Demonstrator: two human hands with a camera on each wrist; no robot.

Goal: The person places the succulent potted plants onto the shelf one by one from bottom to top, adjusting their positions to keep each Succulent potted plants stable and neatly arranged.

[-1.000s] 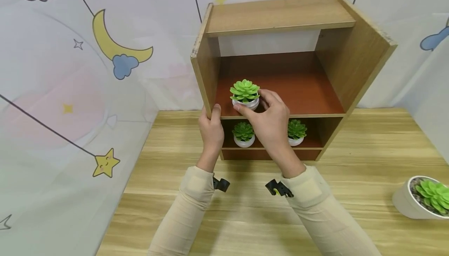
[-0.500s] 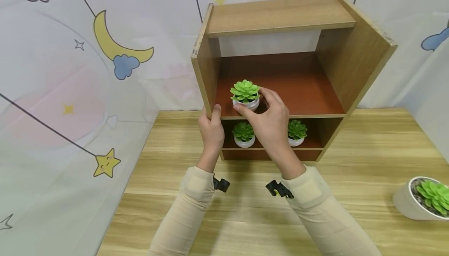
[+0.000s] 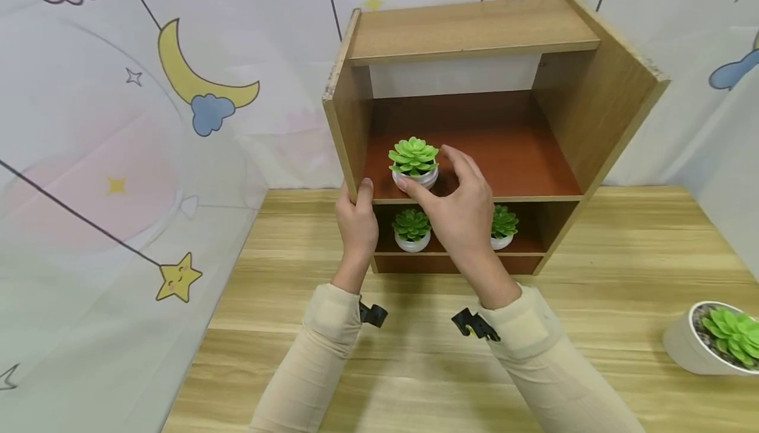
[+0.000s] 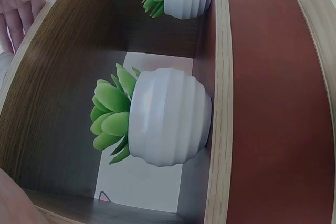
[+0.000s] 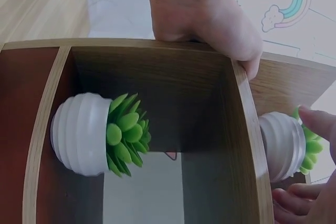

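Observation:
A small potted succulent in a white ribbed pot stands on the upper board of a wooden shelf, near its left front edge. Around it is my right hand, thumb by the front of the pot and fingers spread apart from its right side. With my left hand I grip the front edge of the shelf's left side panel. In the right wrist view, the upper pot is partly hidden by the board, and a gap shows between it and the lower fingers.
Below stand two similar succulents, one at the left and one at the right, partly behind my right hand. A larger white pot with a succulent stands at the table's right. A printed cloth hangs behind the shelf.
My right hand's fingers have loosened from the succulent's pot and moved slightly right, leaving a gap. The pot stays in place, and my left hand keeps its grip on the side panel.

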